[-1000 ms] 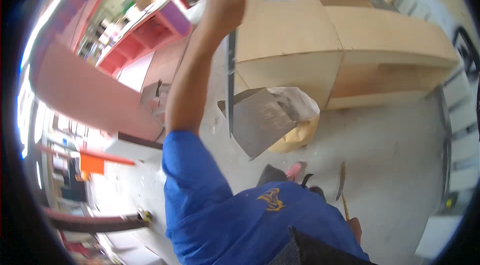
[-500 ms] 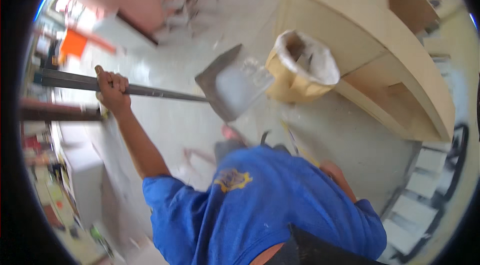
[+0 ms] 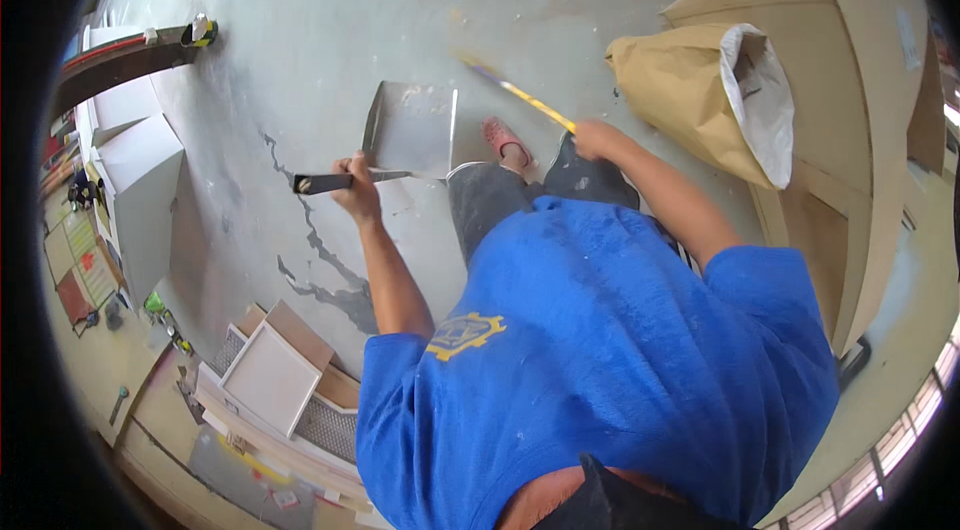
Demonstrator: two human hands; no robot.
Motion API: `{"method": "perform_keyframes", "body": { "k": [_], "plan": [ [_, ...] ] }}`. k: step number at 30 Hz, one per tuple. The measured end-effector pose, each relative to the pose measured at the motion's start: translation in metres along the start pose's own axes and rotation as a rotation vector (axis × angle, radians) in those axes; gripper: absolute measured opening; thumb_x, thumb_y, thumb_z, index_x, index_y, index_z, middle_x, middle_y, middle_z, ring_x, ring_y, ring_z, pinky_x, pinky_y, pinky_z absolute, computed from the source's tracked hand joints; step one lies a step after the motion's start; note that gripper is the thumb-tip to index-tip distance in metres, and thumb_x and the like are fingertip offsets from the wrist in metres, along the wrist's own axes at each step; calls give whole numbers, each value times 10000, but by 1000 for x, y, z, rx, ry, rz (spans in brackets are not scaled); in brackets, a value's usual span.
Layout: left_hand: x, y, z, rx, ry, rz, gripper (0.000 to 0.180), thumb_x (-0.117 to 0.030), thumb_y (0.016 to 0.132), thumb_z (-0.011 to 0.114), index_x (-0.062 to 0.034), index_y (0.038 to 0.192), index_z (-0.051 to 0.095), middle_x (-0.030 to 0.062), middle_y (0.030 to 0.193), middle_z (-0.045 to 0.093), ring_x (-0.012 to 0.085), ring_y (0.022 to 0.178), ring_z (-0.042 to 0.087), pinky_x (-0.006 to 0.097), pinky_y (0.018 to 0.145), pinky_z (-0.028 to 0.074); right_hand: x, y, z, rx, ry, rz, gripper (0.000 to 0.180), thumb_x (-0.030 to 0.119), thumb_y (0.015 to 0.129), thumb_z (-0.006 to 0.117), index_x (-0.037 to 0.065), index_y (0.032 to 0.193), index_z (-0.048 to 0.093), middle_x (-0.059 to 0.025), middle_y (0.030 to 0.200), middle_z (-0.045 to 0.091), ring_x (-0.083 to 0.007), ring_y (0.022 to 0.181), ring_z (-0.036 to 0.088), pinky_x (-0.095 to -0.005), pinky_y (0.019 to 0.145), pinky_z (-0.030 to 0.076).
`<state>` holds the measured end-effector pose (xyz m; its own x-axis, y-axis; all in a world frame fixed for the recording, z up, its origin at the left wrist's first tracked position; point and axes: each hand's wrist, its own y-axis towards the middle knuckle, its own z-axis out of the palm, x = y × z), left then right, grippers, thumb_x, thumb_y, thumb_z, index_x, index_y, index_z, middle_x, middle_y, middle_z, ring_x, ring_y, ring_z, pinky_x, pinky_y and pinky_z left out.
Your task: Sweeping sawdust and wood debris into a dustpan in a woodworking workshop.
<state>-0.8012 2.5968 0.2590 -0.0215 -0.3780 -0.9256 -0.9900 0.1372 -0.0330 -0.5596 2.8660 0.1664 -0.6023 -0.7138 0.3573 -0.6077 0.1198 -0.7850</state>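
Observation:
My left hand (image 3: 358,194) is closed round the dark handle of a long-handled metal dustpan (image 3: 408,135). The pan sits at floor level in front of my legs, some pale dust along its far side. In my right hand (image 3: 600,141) is a thin yellow stick (image 3: 540,107), its fingers wrapped round one end. The stick slants forward and left over the floor; its far end is smeared by motion, so I cannot tell what is on it. To the right of the stick a brown paper sack (image 3: 670,80) with a white lining leans over, its mouth facing right.
A large tan cabinet (image 3: 840,80) stands right of the sack. Dark cracks (image 3: 318,242) run across the grey floor (image 3: 300,50) at left. A brown beam (image 3: 130,67) juts in from the left. White panels (image 3: 275,375) are stacked at the lower left.
The dustpan has come down and closer to my legs, its handle now foreshortened. My right hand has swung forward with the yellow stick. The sack, upright before, now lies tilted; my view has turned.

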Motion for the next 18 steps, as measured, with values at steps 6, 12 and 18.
{"method": "perform_keyframes", "body": {
  "k": [6, 12, 18],
  "plan": [
    [25, 49, -42, 96, 282, -207, 209, -193, 774, 511, -25, 659, 464, 25, 631, 491, 80, 570, 453, 211, 490, 358, 31, 201, -49, 225, 358, -6, 217, 224, 709, 465, 46, 793, 556, -139, 555, 532, -235, 454, 520, -353, 429, 419],
    [20, 59, -45, -105, 221, -440, 205, -226, 774, 510, -50, 691, 445, 73, 754, 516, 132, 712, 512, 225, 585, 409, -118, 198, -166, 167, 668, 413, 198, 280, 721, 506, 93, 673, 547, -28, 492, 421, -118, 383, 373, -289, 335, 318],
    [-9, 122, -12, 38, 251, -432, 177, -209, 771, 517, -52, 736, 443, 83, 800, 524, 143, 781, 520, 259, 588, 460, -340, 151, -275, 92, -318, 46, 194, 205, 692, 517, 34, 771, 564, -109, 489, 486, -183, 377, 454, -312, 360, 369]
  ]
}}
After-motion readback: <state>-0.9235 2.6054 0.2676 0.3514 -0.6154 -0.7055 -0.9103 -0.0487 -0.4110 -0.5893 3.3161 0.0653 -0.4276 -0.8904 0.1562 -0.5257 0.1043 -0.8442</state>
